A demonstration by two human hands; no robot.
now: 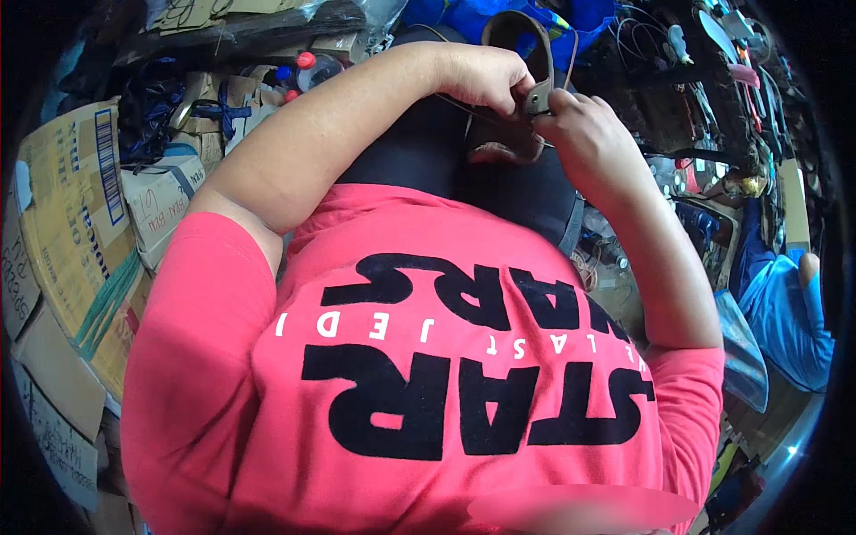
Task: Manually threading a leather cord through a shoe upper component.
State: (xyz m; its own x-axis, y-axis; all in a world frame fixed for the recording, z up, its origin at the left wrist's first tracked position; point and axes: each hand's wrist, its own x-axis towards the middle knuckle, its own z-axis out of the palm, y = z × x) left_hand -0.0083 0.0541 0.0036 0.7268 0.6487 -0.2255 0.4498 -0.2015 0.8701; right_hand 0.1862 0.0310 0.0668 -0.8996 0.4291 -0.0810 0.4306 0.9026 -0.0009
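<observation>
On my dark-trousered lap lies a brown leather piece that looks like a sandal point(510, 143), with a curved upright back part and straps. My left hand point(489, 78) comes in from the left, its fingers pinching the sandal's strap point(539, 96) near a small metal stud. Close by on the right, my right hand point(584, 125) grips the same strap, thumb and forefinger pressed together at its lower end. The two hands nearly meet over the sandal. A thin strap or cord stands up behind them. My fingers hide part of the strap.
Cardboard boxes point(76, 223) are stacked along the left. Bottles with red caps point(308, 62) stand beyond my left forearm. Blue plastic point(580, 22) lies at the far side. Cluttered shelves point(713, 107) fill the right, and a person's blue sleeve point(789, 312) shows there.
</observation>
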